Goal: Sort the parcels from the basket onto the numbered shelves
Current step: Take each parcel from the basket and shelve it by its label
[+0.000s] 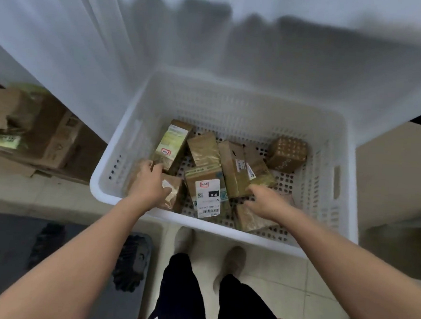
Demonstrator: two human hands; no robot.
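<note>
A white perforated basket (224,237) stands on the floor in front of me and holds several brown taped parcels. My left hand (150,182) is inside at the near left, lying on a small brown parcel (173,194); its fingers curl over the far edge and its thumb lies across the top. A parcel with a white label marked 3-1-2 (206,191) lies in the middle. To its right, my right hand (264,200) reaches in with its fingers stretched out over another brown parcel (252,220) and grips nothing. A tall parcel with a yellow-green label (173,141) leans behind my left hand.
A pile of cardboard boxes (44,135) sits on the floor to the left. A beige box (398,172) stands at the right. Blurred white panels (213,35) rise behind the basket. A dark grey mat (5,257) lies at the lower left, and my feet (232,260) are just before the basket.
</note>
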